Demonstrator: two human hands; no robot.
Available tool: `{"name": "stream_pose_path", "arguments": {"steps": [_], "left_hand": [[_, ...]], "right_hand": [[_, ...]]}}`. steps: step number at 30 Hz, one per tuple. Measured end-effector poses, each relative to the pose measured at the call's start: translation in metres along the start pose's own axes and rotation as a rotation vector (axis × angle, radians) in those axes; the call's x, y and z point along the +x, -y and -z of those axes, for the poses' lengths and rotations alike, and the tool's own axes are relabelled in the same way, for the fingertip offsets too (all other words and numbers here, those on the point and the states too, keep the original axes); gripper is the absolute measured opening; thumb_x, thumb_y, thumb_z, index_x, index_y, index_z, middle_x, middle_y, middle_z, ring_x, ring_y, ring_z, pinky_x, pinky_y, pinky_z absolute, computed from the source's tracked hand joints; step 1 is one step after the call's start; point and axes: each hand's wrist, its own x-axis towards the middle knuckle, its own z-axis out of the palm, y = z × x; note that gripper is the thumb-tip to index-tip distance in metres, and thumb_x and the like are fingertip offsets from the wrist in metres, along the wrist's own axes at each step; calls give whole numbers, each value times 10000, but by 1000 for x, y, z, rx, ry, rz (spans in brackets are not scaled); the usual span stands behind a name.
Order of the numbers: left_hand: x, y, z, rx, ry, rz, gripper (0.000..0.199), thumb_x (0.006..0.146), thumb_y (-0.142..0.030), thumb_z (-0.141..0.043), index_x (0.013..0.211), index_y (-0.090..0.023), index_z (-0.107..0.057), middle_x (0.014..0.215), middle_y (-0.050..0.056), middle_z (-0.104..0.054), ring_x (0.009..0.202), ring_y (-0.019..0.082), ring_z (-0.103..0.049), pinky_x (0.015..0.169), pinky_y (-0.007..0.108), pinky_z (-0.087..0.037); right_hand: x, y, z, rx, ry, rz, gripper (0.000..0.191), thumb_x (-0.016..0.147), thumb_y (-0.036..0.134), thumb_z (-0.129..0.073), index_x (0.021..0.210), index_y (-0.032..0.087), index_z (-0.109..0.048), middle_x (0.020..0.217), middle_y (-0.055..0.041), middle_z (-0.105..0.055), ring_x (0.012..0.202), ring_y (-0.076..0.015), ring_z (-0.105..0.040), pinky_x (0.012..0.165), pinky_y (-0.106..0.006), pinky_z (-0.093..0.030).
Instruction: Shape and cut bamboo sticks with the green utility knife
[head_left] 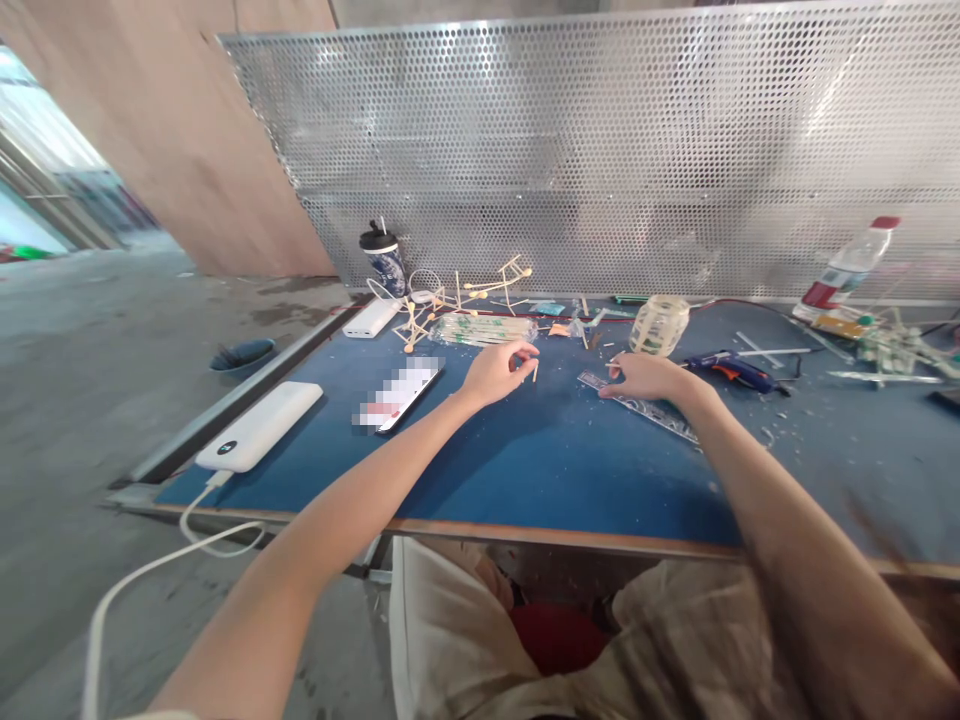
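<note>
My left hand (pixel 496 373) is raised over the blue tabletop with thumb and fingertips pinched together. A short pale wooden stick (pixel 535 371) points down from its fingertips. To the right, my right hand (pixel 651 378) is closed in a pinch above a clear ruler (pixel 656 416); a small pale stick end (pixel 613 366) shows at its fingers, mostly hidden. Beyond that hand stands a round cage-like holder made of sticks (pixel 660 325). A blue glue gun (pixel 735 370) lies to its right. Behind my left hand is a clear packet of sticks (pixel 484 329).
On the left lie a phone (pixel 409 393) and a white power bank (pixel 262 425) with a cable. A lidded cup (pixel 384 260), stick frames (pixel 480 292) and a second power bank (pixel 373 318) sit farther back. A bottle (pixel 851 268) leans near the perforated metal panel (pixel 562 130).
</note>
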Motion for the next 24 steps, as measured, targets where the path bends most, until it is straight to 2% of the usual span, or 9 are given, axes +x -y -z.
{"name": "stream_pose_path", "arguments": {"steps": [5, 9, 12, 16, 20, 24], "left_hand": [[-6, -25, -6, 2, 129, -64, 348, 951, -485, -568, 1177, -261, -709, 1007, 0, -778, 741, 132, -630, 724, 286, -465], [-10, -31, -11, -24, 250, -75, 453, 929, -528, -599, 1277, -246, -672, 1086, 15, -788, 831, 155, -679, 749, 293, -487], [-11, -32, -12, -33, 311, -88, 445, 914, -523, -622, 1253, -246, -696, 1065, 19, -794, 863, 171, -698, 773, 306, -490], [-12, -35, -10, -55, 317, -86, 404, 928, -524, -607, 1200, -252, -729, 1029, 19, -798, 867, 180, -707, 786, 323, -494], [-13, -37, -11, -115, 297, -46, 480, 900, -585, -643, 1220, -237, -727, 1051, 34, -800, 887, 191, -716, 810, 335, -521], [-16, -36, -20, -205, 292, 4, 564, 839, -611, -718, 1246, -221, -723, 1086, 49, -799, 927, 196, -737, 835, 322, -556]], "right_hand": [[-3, 8, 1, -1, 176, 17, 331, 987, 435, -620, 1217, 198, -648, 1244, -78, -660, 1040, -204, -657, 898, -413, -582], [-3, 13, 6, -7, 173, 36, 358, 981, 444, -627, 1236, 193, -639, 1254, -79, -654, 1060, -216, -654, 911, -431, -577], [-2, 8, 9, -23, 151, -3, 378, 979, 445, -630, 1262, 193, -624, 1276, -90, -643, 1081, -220, -648, 926, -447, -571], [-5, 8, 10, -7, 216, 21, 353, 981, 439, -629, 1233, 192, -637, 1242, -82, -658, 1044, -207, -658, 902, -427, -580], [-12, 20, 14, 47, 236, 150, 372, 974, 443, -638, 1236, 180, -635, 1235, -76, -657, 1049, -219, -658, 898, -432, -580], [-16, 30, 19, 105, 214, 260, 364, 975, 442, -638, 1219, 173, -639, 1198, -70, -667, 1018, -209, -664, 877, -422, -584]]}}
